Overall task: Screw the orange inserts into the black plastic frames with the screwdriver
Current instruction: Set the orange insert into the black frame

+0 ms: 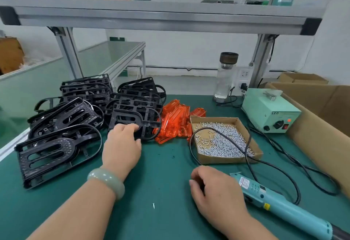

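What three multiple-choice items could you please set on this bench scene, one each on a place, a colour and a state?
1. Where does the screw tray sit?
A. on the upper shelf
B. right of the orange inserts
C. inside the big carton

2. What colour is the body of the screwdriver?
A. red
B. black
C. blue-green

3. What is the left hand doing?
A. gripping a black frame
B. lying flat and empty
C. holding the screwdriver

Answers:
1 B, the tray lies just beside the orange pile, on its right.
2 C, its casing is blue-green from nose to tail.
3 A, its fingers curl on the frame's edge at the front of the stack.
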